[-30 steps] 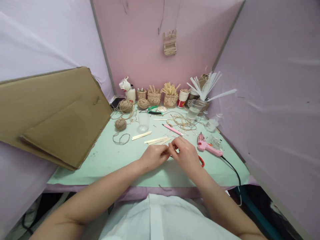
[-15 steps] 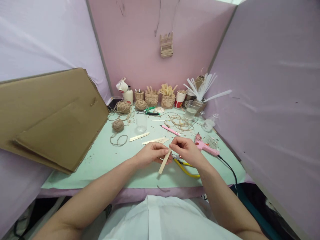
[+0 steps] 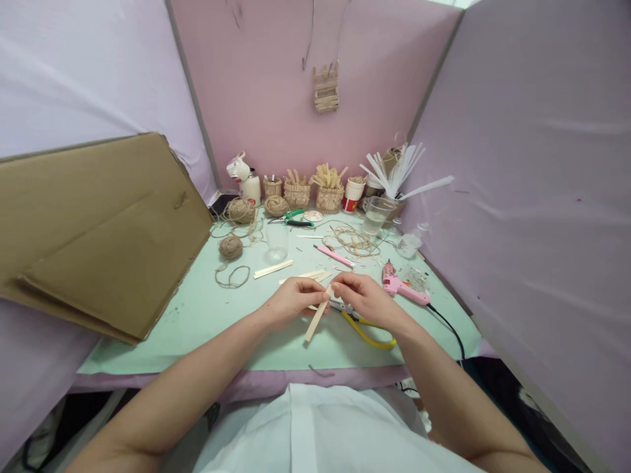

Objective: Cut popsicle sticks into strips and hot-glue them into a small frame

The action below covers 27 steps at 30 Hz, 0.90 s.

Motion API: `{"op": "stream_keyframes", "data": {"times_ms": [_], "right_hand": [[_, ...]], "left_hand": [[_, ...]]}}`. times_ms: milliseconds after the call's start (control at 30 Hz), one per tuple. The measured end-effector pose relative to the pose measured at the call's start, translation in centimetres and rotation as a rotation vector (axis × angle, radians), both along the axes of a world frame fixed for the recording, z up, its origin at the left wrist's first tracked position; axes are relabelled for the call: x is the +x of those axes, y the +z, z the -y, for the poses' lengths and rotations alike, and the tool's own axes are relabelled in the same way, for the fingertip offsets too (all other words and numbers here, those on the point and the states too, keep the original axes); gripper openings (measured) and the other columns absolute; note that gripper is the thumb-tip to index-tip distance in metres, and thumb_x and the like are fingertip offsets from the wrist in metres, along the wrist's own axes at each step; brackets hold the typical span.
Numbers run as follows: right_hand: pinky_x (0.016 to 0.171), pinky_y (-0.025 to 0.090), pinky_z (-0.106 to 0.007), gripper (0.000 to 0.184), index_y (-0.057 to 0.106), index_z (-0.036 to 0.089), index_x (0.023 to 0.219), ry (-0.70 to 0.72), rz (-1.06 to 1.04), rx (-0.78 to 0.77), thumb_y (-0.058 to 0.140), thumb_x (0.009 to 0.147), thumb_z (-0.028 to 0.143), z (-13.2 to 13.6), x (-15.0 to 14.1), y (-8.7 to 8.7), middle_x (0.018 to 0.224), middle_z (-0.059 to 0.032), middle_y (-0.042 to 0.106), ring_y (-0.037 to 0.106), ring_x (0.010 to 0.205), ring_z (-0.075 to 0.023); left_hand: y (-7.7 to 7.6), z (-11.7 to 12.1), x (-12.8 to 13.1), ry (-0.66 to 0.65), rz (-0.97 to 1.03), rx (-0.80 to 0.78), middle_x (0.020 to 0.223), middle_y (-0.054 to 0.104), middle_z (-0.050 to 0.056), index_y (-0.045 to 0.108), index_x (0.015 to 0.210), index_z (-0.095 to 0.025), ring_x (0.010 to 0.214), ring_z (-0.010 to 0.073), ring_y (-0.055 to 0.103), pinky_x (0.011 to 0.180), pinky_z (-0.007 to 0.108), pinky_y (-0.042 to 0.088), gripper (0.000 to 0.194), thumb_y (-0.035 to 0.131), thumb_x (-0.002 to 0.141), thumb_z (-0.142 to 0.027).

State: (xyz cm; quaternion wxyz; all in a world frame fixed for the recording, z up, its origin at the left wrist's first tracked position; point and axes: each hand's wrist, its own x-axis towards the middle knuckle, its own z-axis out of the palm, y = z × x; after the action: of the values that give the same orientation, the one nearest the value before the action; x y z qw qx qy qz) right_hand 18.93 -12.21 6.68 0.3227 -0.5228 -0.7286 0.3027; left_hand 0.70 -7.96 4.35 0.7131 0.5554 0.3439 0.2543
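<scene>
Both of my hands meet over the middle of the pale green table (image 3: 207,315). A flat wooden stick (image 3: 315,322) slants down toward me between them. My left hand (image 3: 290,301) pinches the stick near its upper end. My right hand (image 3: 362,297) grips the stick's top with its fingertips. Yellow-handled pliers (image 3: 367,332) lie on the table just under and to the right of my right hand. Several more wooden sticks (image 3: 305,276) lie just beyond my hands.
A pink glue gun (image 3: 401,288) with a black cord lies at the right. A pink craft knife (image 3: 334,255), a clear cup (image 3: 277,240), twine balls (image 3: 231,247) and green pliers (image 3: 296,220) sit farther back. A large cardboard sheet (image 3: 98,223) leans at the left. Stick-filled baskets (image 3: 328,190) line the back wall.
My hands lifted a wooden stick off the table and now hold it slanted between them. The yellow-handled pliers, earlier covered by my right hand, lie in view.
</scene>
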Motion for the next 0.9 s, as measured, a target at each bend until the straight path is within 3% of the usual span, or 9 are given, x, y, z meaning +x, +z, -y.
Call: {"op": "stream_keyframes", "data": {"times_ms": [100, 233, 333, 433, 567, 733, 833, 900], "right_hand": [[0.058, 0.036, -0.024, 0.016, 0.060, 0.020, 0.088, -0.061, 0.283, 0.049, 0.048, 0.087, 0.030, 1.3, 1.8, 0.3, 0.081, -0.0013, 0.061, 0.053, 0.068, -0.0137], [0.055, 0.033, -0.026, 0.006, 0.058, 0.019, 0.070, -0.145, 0.647, -0.048, 0.060, 0.076, 0.020, 3.2, 3.6, -1.1, 0.074, -0.0049, 0.060, 0.055, 0.065, -0.0173], [0.058, 0.035, -0.027, 0.004, 0.058, 0.018, 0.077, -0.165, 0.698, -0.044, 0.061, 0.075, 0.019, 3.9, 3.7, -2.6, 0.079, -0.0072, 0.062, 0.057, 0.070, -0.0203], [0.057, 0.035, -0.027, 0.006, 0.056, 0.019, 0.080, -0.177, 0.630, -0.032, 0.058, 0.078, 0.024, 3.9, 3.3, -3.3, 0.081, -0.0073, 0.062, 0.057, 0.070, -0.0202], [0.049, 0.029, -0.025, 0.016, 0.046, 0.021, 0.070, -0.228, 0.508, -0.092, 0.052, 0.082, 0.030, 4.0, 3.3, -3.6, 0.064, -0.0013, 0.056, 0.048, 0.053, -0.0150], [0.052, 0.034, -0.024, 0.014, 0.044, 0.022, 0.084, -0.323, 0.021, -0.065, 0.048, 0.083, 0.035, 4.7, 2.9, -3.9, 0.066, 0.0023, 0.049, 0.045, 0.057, -0.0136], [0.055, 0.038, -0.024, 0.027, 0.044, 0.021, 0.091, -0.281, -0.211, -0.099, 0.060, 0.073, 0.033, 5.2, 1.4, -3.2, 0.072, 0.0027, 0.047, 0.045, 0.062, -0.0132], [0.058, 0.039, -0.024, 0.037, 0.045, 0.022, 0.094, -0.253, -0.174, -0.111, 0.066, 0.065, 0.027, 5.6, 0.4, -2.4, 0.073, 0.0046, 0.042, 0.042, 0.064, -0.0126]], "left_hand": [[-0.2, -0.4, -0.3, 0.050, 0.036, -0.002, 0.071, 0.065, 0.006, 0.066, 0.074, -0.012, 0.068, 0.0158, 0.061, 0.066, 0.031, 0.053, 0.030, 0.075, 0.063, -0.039], [-0.3, -1.1, -0.7, 0.134, 0.069, -0.006, 0.074, 0.063, 0.004, 0.066, 0.072, -0.013, 0.071, 0.0154, 0.059, 0.068, 0.033, 0.053, 0.030, 0.075, 0.061, -0.040], [-0.2, -1.2, -1.0, 0.195, 0.072, 0.016, 0.073, 0.061, 0.002, 0.066, 0.072, -0.014, 0.071, 0.0139, 0.058, 0.070, 0.032, 0.053, 0.029, 0.075, 0.061, -0.039], [0.0, -0.9, -1.2, 0.236, 0.073, 0.051, 0.072, 0.060, 0.001, 0.066, 0.073, -0.014, 0.068, 0.0118, 0.057, 0.069, 0.030, 0.052, 0.028, 0.074, 0.063, -0.039], [0.6, 0.2, -1.8, 0.316, 0.065, 0.086, 0.071, 0.061, 0.001, 0.067, 0.073, -0.014, 0.067, 0.0116, 0.057, 0.068, 0.029, 0.053, 0.027, 0.073, 0.065, -0.039], [1.0, 1.5, -2.0, 0.392, 0.087, 0.112, 0.068, 0.061, 0.001, 0.067, 0.072, -0.014, 0.067, 0.0125, 0.058, 0.067, 0.030, 0.054, 0.026, 0.074, 0.064, -0.037], [1.0, 2.2, -1.7, 0.395, 0.117, 0.132, 0.067, 0.061, 0.001, 0.067, 0.072, -0.014, 0.067, 0.0129, 0.058, 0.067, 0.030, 0.054, 0.024, 0.072, 0.066, -0.036], [1.0, 2.6, -1.5, 0.397, 0.125, 0.129, 0.067, 0.061, 0.001, 0.067, 0.072, -0.013, 0.067, 0.0129, 0.059, 0.067, 0.030, 0.054, 0.024, 0.072, 0.067, -0.036]]}}
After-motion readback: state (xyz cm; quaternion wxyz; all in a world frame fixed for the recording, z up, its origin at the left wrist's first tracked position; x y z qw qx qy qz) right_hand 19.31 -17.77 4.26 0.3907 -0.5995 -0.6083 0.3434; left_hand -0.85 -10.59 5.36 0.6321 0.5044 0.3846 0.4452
